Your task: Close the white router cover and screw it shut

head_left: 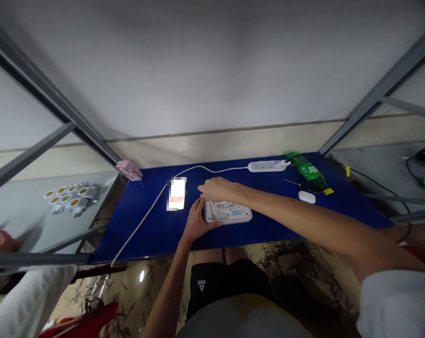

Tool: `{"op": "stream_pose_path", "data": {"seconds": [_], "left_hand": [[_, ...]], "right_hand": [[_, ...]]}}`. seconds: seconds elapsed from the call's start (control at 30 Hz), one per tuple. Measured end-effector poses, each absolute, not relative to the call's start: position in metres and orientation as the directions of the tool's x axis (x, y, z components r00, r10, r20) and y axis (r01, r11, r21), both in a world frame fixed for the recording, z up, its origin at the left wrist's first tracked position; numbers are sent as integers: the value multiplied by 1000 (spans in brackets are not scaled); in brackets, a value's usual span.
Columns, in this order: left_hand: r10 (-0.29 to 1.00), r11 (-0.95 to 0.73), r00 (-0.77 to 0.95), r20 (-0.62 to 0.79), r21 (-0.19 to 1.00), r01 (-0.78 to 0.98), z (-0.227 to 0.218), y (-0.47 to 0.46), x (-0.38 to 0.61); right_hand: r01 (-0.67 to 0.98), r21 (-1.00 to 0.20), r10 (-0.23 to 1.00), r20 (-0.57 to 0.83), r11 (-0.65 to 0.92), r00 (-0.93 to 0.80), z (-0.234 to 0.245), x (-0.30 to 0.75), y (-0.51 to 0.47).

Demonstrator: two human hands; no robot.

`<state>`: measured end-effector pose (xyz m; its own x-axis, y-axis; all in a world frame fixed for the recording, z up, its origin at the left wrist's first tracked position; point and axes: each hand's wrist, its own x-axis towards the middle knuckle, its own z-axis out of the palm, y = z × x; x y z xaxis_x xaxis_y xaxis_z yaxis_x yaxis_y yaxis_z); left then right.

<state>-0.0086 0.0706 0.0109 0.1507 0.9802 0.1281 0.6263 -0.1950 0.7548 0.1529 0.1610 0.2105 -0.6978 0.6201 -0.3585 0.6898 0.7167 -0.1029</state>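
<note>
A white plastic housing (229, 215) with rows of small vent holes and a pale label lies on the blue table in front of me. My left hand (197, 221) grips its left end, thumb along the near edge and fingers at the far left corner. Across the far side of the housing reaches my right hand (217, 189), its fingers bent and closed at that same corner. The hand's back hides whatever lies between the fingertips.
Around the blue table (145, 239) are a lit phone (177, 193), pink box (129, 170), white power strip (267, 166) with its cable, green bottle (306, 169), thin screwdriver (292, 183) and white case (307, 196). Metal posts frame both sides. A person's hand (3, 241) is at left.
</note>
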Motion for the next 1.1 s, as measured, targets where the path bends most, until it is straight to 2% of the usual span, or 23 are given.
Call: {"op": "stream_pose_path", "data": {"seconds": [0.13,0.47,0.7,1.1], "left_hand": [[981,-187,154,116,771,609,12,71,-8],[983,-179,140,116,755,631,13,70,-8],[982,-189,137,131,751,633,12,69,-7],[979,-202,146,140,741,640,14,69,-6]], "right_hand": [[645,-88,577,-365,759,-730,209,157,161],[617,-59,563,-350,784,-749,205,146,156],[675,-63,624,-329,735,-709,205,152,154],[698,-111,623,-369,707,-690,205,162,161]]}}
